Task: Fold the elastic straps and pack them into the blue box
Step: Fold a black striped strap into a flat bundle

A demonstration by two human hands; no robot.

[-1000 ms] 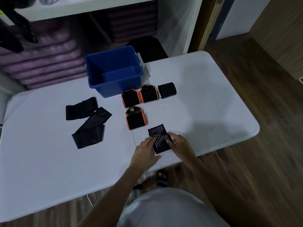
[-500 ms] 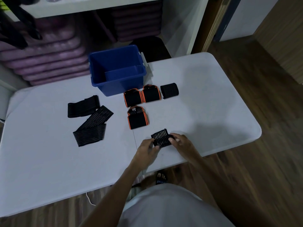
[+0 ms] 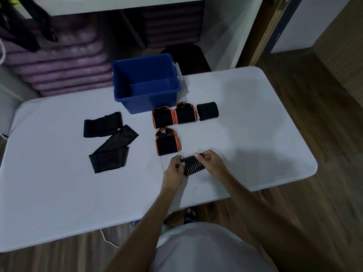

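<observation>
A black striped elastic strap [image 3: 192, 165], folded into a short rectangle, lies near the front edge of the white table [image 3: 59, 193]. My left hand [image 3: 174, 171] pinches its left end and my right hand [image 3: 211, 160] grips its right end. The blue box [image 3: 146, 83] stands open at the back of the table, and nothing shows inside it. Three folded orange-edged straps [image 3: 167, 141] [image 3: 162, 117] [image 3: 185, 113] and a folded black strap [image 3: 207, 111] lie between the box and my hands.
Unfolded straps lie to the left: a plain black one [image 3: 103, 124] and a long striped one [image 3: 113, 151]. Purple mats [image 3: 59, 61] are stacked on shelves behind the table. Wooden floor runs along the right and front edges.
The strap lay flat under both hands a second ago. It was then doubled over and now sits as a shorter, thicker fold held at both ends.
</observation>
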